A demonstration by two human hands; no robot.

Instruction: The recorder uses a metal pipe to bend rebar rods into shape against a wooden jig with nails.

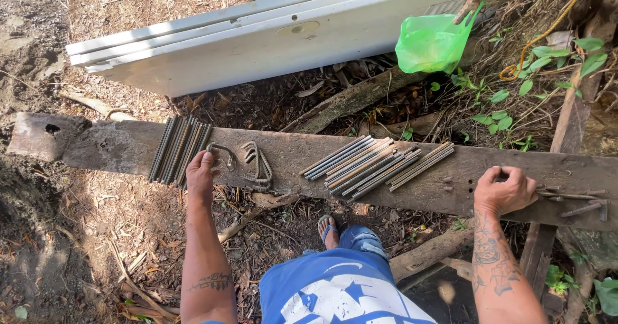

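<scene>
The left hand [201,173] rests on the plank [116,147], fingers loosely curled on a bent hook [222,151], not clenched. Just left of it lies a rod bundle [177,149], long axes across the plank. More hooks [257,163] lie right of the hand. The right hand [505,192], far along the plank, is closed on something small; what, I cannot tell. A second rod pile [373,164] sits between the hands.

Both bare forearms reach up from the bottom edge toward twelve o'clock, well apart. The tattooed left hand [200,173] sits at about nine o'clock, palm down, fingers curled forward at the knuckles. The right hand [505,191], out at three o'clock, is bunched into a loose fist, wrist and forearm inked, knuckles on top
</scene>
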